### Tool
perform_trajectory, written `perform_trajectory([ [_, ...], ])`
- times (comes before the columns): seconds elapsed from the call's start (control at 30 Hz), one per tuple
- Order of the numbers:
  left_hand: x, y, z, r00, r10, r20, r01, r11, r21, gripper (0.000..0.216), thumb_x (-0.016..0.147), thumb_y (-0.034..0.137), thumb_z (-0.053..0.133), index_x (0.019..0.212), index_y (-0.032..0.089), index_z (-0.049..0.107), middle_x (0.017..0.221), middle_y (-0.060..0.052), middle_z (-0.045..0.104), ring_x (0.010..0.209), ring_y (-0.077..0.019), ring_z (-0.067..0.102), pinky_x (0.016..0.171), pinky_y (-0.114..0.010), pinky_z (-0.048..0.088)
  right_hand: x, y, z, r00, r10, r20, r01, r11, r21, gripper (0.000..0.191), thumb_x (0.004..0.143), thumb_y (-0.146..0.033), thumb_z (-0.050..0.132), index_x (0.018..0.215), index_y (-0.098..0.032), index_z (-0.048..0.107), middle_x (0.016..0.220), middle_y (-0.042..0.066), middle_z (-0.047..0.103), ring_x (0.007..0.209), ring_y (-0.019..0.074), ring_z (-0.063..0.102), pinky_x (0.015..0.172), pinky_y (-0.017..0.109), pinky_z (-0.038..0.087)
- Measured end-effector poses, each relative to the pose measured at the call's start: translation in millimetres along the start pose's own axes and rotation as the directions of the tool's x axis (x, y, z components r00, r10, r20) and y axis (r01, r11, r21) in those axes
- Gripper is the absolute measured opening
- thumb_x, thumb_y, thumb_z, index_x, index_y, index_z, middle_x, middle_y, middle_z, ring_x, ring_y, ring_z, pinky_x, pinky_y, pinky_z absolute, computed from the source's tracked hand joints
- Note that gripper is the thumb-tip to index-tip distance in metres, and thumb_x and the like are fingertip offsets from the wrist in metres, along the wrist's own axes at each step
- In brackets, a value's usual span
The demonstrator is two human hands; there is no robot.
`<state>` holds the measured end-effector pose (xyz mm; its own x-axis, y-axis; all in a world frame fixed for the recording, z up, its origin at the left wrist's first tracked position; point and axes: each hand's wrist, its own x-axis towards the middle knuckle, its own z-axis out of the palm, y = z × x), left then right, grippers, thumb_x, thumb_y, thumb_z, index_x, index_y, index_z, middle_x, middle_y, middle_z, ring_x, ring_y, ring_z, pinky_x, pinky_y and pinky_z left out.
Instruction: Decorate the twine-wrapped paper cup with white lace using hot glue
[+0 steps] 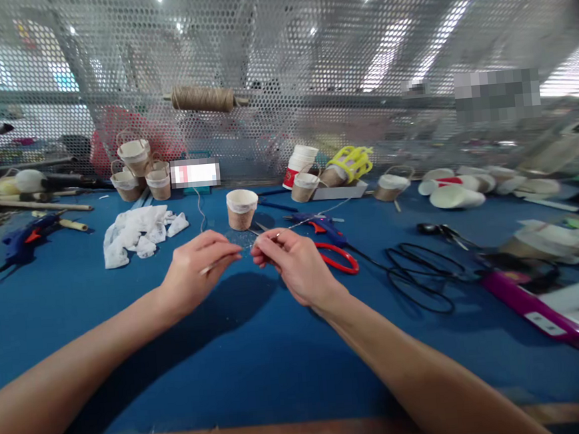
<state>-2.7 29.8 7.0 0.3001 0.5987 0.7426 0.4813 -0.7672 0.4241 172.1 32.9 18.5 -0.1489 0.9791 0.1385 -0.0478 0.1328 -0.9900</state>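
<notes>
My left hand (201, 271) is closed in a pinch, and a short, thin, whitish bit shows under its fingers; I cannot make out what it is. Facing it with a small gap between, my right hand (296, 263) pinches a thin, light string (319, 213) that trails off to the upper right. Just beyond both hands stands a small cup (241, 211), wrapped in brown burlap-like cloth with a white rim. Red-handled scissors (345, 259) lie beside my right hand, their blades partly hidden behind it. A blue glue gun (323, 228) lies just past them.
White lacy cloth (140, 232) lies left of the cup. Several handled cups (134, 155) are stacked behind it. A second glue gun (30, 239) is far left. A black cable (419, 277) coils at right, near a purple object (524, 305). A twine spool (202, 98) hangs on the mesh.
</notes>
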Motion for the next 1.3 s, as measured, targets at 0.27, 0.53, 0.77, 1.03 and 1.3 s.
perform_trajectory([
  [0.27, 7, 0, 0, 0.612, -0.594, 0.523, 0.787, 0.389, -0.480, 0.023, 0.078, 0.034, 0.060, 0.067, 0.014, 0.058, 0.060, 0.000, 0.056, 0.043, -0.0039, 0.038, 0.042, -0.018, 0.033, 3, -1, -2, 0.999, 0.028, -0.046, -0.030, 0.999, -0.036, 0.018, 0.068, -0.034, 0.068, 0.068, -0.018, 0.059, 0.062, 0.000, 0.062, 0.058, 0.0120, 0.056, 0.063, 0.030, 0.047],
  [0.53, -3, -11, -6, 0.882, 0.441, 0.165, -0.471, 0.824, 0.314, 0.016, 0.086, 0.009, 0.045, 0.092, 0.011, 0.060, 0.090, -0.013, 0.065, 0.081, -0.0174, 0.058, 0.072, -0.032, 0.051, 17, 3, -13, 0.980, 0.197, -0.006, -0.196, 0.978, 0.077, 0.022, 0.064, -0.034, 0.068, 0.058, -0.016, 0.056, 0.056, 0.000, 0.057, 0.051, 0.0095, 0.051, 0.052, 0.027, 0.042],
  [0.77, -2, -2, -1, 0.930, 0.355, 0.093, -0.366, 0.875, 0.317, 0.014, 0.085, 0.012, 0.052, 0.089, 0.008, 0.065, 0.079, -0.011, 0.065, 0.070, -0.0163, 0.057, 0.064, -0.029, 0.050, 5, 3, -2, 0.992, 0.127, 0.003, -0.127, 0.991, 0.043, 0.021, 0.065, -0.034, 0.069, 0.065, -0.016, 0.058, 0.059, 0.000, 0.060, 0.055, 0.0105, 0.054, 0.057, 0.028, 0.045],
  [1.03, 7, 4, 1, 0.545, -0.646, 0.535, 0.814, 0.255, -0.522, 0.020, 0.069, 0.031, 0.069, 0.066, 0.013, 0.061, 0.063, -0.001, 0.060, 0.045, -0.0047, 0.041, 0.043, -0.020, 0.035, 0, -2, -3, 0.995, -0.102, -0.015, 0.097, 0.976, -0.194, 0.019, 0.072, -0.037, 0.064, 0.071, -0.018, 0.059, 0.065, 0.002, 0.064, 0.059, 0.0134, 0.059, 0.064, 0.032, 0.049],
  [1.3, 12, -14, -18, 0.931, -0.321, -0.173, 0.291, 0.940, -0.179, 0.030, 0.068, 0.021, 0.071, 0.093, 0.015, 0.055, 0.085, -0.005, 0.060, 0.065, -0.0121, 0.054, 0.060, -0.028, 0.046, 18, 1, -15, 0.987, 0.135, -0.086, -0.139, 0.990, -0.038, 0.017, 0.070, -0.028, 0.062, 0.059, -0.016, 0.057, 0.056, 0.001, 0.058, 0.051, 0.0094, 0.052, 0.051, 0.026, 0.042],
])
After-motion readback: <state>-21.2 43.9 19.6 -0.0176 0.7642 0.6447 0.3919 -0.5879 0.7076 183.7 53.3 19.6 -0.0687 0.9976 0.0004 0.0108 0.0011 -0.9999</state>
